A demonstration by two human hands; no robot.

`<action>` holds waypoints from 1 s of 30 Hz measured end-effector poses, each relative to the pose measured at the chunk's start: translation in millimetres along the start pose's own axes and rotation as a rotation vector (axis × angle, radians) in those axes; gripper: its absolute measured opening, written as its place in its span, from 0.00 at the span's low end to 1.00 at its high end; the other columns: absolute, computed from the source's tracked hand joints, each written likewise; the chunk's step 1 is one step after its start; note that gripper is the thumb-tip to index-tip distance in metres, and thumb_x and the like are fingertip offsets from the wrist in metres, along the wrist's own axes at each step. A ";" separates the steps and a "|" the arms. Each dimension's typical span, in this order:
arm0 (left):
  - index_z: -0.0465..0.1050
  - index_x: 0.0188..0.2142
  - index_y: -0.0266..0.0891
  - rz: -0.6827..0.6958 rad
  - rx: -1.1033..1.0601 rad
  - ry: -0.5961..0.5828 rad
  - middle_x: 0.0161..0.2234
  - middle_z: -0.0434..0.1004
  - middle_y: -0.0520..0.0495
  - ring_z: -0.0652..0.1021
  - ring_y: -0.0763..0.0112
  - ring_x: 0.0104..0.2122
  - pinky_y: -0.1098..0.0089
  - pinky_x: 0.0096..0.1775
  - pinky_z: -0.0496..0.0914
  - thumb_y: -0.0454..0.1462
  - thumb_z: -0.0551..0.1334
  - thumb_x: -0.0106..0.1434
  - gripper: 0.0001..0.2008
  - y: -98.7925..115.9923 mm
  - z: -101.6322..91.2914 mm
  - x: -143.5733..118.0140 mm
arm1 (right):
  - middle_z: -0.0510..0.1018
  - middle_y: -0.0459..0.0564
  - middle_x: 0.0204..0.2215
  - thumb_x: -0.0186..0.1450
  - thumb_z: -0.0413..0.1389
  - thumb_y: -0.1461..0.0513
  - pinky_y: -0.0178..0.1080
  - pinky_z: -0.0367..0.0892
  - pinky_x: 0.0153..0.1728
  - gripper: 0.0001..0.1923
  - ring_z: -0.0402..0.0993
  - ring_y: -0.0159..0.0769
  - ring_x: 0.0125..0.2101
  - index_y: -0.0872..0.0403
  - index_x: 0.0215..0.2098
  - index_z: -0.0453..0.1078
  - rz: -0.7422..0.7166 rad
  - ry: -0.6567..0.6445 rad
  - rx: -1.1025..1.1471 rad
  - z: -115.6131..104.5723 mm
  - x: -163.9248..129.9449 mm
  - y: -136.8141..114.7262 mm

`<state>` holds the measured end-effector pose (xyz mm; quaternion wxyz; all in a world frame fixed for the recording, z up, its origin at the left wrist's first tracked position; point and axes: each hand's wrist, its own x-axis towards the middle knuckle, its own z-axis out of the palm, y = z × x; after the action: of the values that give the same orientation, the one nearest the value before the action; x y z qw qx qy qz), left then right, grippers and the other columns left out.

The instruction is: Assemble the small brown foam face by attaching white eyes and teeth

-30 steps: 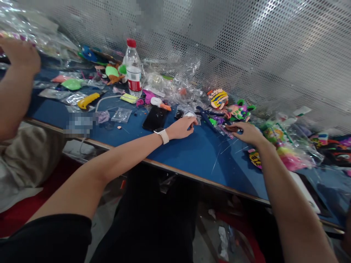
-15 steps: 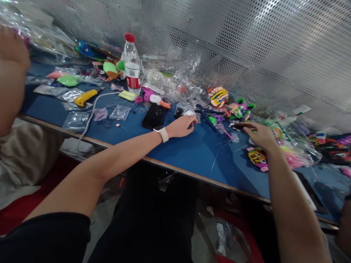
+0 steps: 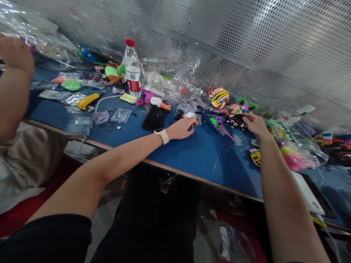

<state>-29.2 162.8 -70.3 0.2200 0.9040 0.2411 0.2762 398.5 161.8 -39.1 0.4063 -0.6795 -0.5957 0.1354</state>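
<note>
While a co-worker's hand (image 3: 15,53) is raised into clear plastic bags at the far left of the blue table (image 3: 192,149), well left of the water bottle (image 3: 132,69), a yellow-handled tool (image 3: 88,100) lies left of and nearer than that bottle. Small clear packets (image 3: 121,115) sit in front of the bottle, and a black phone (image 3: 155,117) lies flat just right of them. Right of the bottle, beyond the phone, the left hand (image 3: 182,128), with a white watch (image 3: 162,135) on its wrist, rests on the table, its fingers curled loosely onto a small white piece (image 3: 189,114) among crumpled plastic; whether it grips the piece cannot be told. Farther right of the bottle, a blue scissors-like tool (image 3: 205,117) lies between the two hands. Farther right still, the right hand (image 3: 255,125) pinches the edge of a dark foam cut-out (image 3: 235,121), which lies on the table just in front of colourful foam animal figures (image 3: 241,108). Pink and yellow foam shapes in bags (image 3: 290,157) crowd the table's right end.
</note>
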 end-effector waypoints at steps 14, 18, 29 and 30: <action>0.71 0.48 0.38 0.008 -0.002 0.000 0.43 0.79 0.40 0.78 0.61 0.43 0.60 0.48 0.72 0.32 0.57 0.68 0.10 -2.0 0.8 0.0 | 0.86 0.63 0.50 0.68 0.57 0.59 0.54 0.74 0.58 0.16 0.82 0.53 0.50 0.53 0.52 0.77 -0.061 0.041 -0.235 17.0 -2.2 -13.9; 0.72 0.48 0.38 0.007 -0.010 -0.007 0.43 0.79 0.39 0.78 0.61 0.43 0.60 0.47 0.72 0.33 0.57 0.69 0.10 -2.3 0.5 -0.2 | 0.86 0.62 0.47 0.66 0.60 0.53 0.59 0.74 0.57 0.21 0.84 0.57 0.47 0.52 0.55 0.75 -0.115 0.106 -0.255 20.5 -10.8 -14.2; 0.71 0.48 0.38 0.009 0.008 -0.009 0.42 0.79 0.40 0.79 0.62 0.42 0.61 0.48 0.72 0.32 0.57 0.69 0.09 -1.9 0.6 -0.1 | 0.84 0.65 0.49 0.67 0.55 0.51 0.59 0.79 0.49 0.27 0.85 0.58 0.47 0.54 0.61 0.68 -0.212 0.216 -0.324 25.4 -23.4 -18.5; 0.71 0.48 0.37 0.014 0.008 -0.008 0.42 0.79 0.40 0.79 0.62 0.42 0.61 0.48 0.72 0.32 0.57 0.69 0.09 -2.3 1.1 0.0 | 0.84 0.66 0.50 0.67 0.55 0.52 0.57 0.80 0.47 0.27 0.85 0.57 0.47 0.54 0.61 0.67 -0.220 0.224 -0.320 26.8 -25.8 -18.8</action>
<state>-29.3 164.4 -72.3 0.2152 0.9076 0.2353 0.2732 360.9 147.8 -50.5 0.3692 -0.6771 -0.6312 -0.0824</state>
